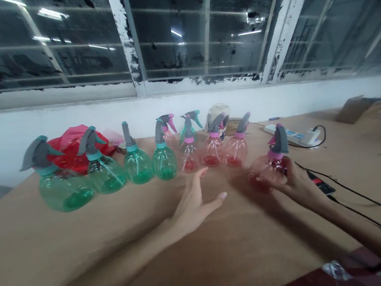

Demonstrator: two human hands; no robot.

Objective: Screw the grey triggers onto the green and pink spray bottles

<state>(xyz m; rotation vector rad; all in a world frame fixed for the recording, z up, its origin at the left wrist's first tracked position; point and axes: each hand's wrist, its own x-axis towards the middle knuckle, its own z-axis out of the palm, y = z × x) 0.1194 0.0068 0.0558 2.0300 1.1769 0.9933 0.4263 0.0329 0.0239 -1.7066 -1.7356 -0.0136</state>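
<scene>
My right hand (292,181) is wrapped round a pink spray bottle (266,169) with a grey trigger head, standing on the brown table (220,251) at the right end of a row. My left hand (195,202) hovers open, fingers stretched out, just in front of the row's middle, near a pink bottle (189,154). The row holds several green spray bottles (138,158) on the left and several pink ones (234,146) on the right. Two more bottles (189,127) stand behind the row.
A red plastic bag (72,146) lies behind the green bottles. A white power strip (293,135) and black cables (355,193) run along the right. A cardboard piece (357,107) sits far right, a white jar (219,111) by the wall under the windows.
</scene>
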